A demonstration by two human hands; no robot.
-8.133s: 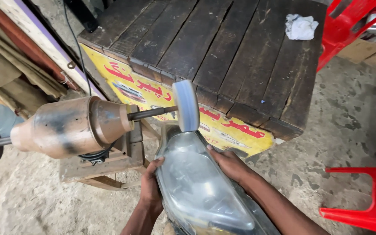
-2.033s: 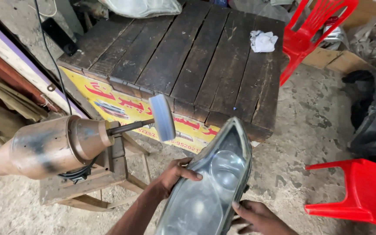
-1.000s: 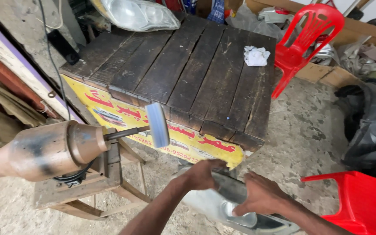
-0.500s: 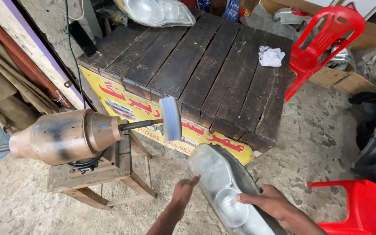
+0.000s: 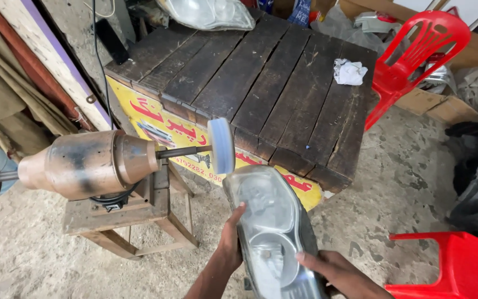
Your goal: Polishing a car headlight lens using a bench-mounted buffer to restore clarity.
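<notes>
Headlight (image 5: 269, 232) held lens-up just below the white buffing wheel (image 5: 221, 145), its upper end close beside the wheel; left hand (image 5: 230, 241) clasping the headlight's left edge; right hand (image 5: 336, 271) gripping its lower right side; rusty motor (image 5: 87, 163) left of the wheel; dark wooden table (image 5: 261, 83) behind it.

One sign is in my view: a long rectangular yellow signboard (image 5: 156, 124) with red lettering and small printed pictures, fixed along the front edge of the dark plank wooden table (image 5: 261, 83). Its right end curves under the corner nearest me. I see no screens.
</notes>
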